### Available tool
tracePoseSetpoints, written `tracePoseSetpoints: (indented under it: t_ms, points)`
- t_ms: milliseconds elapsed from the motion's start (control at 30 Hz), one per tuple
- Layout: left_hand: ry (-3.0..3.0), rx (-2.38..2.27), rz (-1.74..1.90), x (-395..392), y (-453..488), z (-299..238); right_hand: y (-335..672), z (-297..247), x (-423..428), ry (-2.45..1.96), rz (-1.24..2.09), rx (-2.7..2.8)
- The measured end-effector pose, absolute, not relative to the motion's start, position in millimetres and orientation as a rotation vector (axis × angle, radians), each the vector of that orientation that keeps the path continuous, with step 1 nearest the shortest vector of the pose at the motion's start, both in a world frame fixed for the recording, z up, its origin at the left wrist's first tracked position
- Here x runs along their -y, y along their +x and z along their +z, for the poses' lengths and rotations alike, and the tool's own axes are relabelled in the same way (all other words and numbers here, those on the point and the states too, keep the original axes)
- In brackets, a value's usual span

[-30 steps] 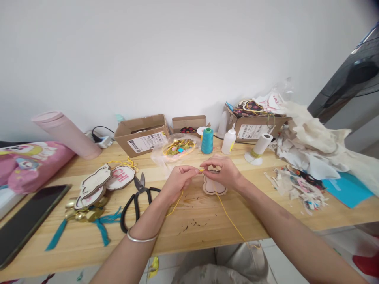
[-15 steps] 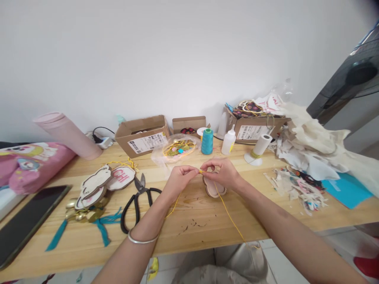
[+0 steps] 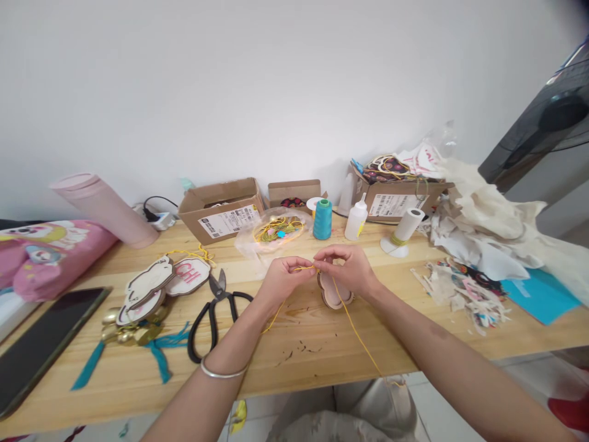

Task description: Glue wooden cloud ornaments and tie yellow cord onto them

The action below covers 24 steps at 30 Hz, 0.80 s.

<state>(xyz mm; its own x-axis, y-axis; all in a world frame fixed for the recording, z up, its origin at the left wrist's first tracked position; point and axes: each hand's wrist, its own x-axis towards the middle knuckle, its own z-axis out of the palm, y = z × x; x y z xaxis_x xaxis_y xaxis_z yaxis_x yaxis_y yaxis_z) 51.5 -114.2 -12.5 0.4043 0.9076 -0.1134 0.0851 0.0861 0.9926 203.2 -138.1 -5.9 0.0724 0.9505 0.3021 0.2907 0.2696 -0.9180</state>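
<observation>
Over the middle of the table, my left hand (image 3: 286, 277) and my right hand (image 3: 346, 268) meet fingertip to fingertip, both pinching a yellow cord (image 3: 353, 327). One end of the cord trails down beside my left forearm; the other runs past the table's front edge toward my lap. Partly under my right hand lies a pale, scallop-edged wooden piece (image 3: 335, 296), lower part showing. The exact crossing of the cord between my fingers is too small to make out. Black-handled scissors (image 3: 215, 316) rest, blades apart, left of my left forearm.
Wooden cutouts (image 3: 150, 282) with gold bells and teal tassels (image 3: 159, 359) lie left, near a phone (image 3: 50, 344). Behind stand cardboard boxes (image 3: 225, 215), a teal thread spool (image 3: 323, 221), a glue bottle (image 3: 356, 220) and a white roll (image 3: 407, 227). Fabric scraps (image 3: 473, 294) are heaped right.
My fingertips have shifted slightly on the cord, and a short stretch of it now shows across my left fingers. The wooden piece sits a touch further right in view.
</observation>
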Motion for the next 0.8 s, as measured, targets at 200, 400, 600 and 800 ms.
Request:
tracePoseSetpoints:
  t_ms: [200, 400, 600, 800]
  points:
    - [1.297, -0.965, 0.802, 115.5, 52.7, -11.6, 202.4, -9.7, 136.4, -1.194, 0.971, 1.222]
    - [1.185, -0.889, 0.772, 115.4, 50.2, -8.2, 202.2, -7.1, 137.1, -1.153, 1.053, 1.172]
    - [1.166, -0.933, 0.750, 113.7, 49.3, -7.3, 201.7, -7.5, 138.2, -1.162, 1.056, 1.181]
    - [1.187, -0.954, 0.710, 113.5, 47.7, -7.6, 201.6, -5.9, 139.3, -1.156, 1.063, 1.193]
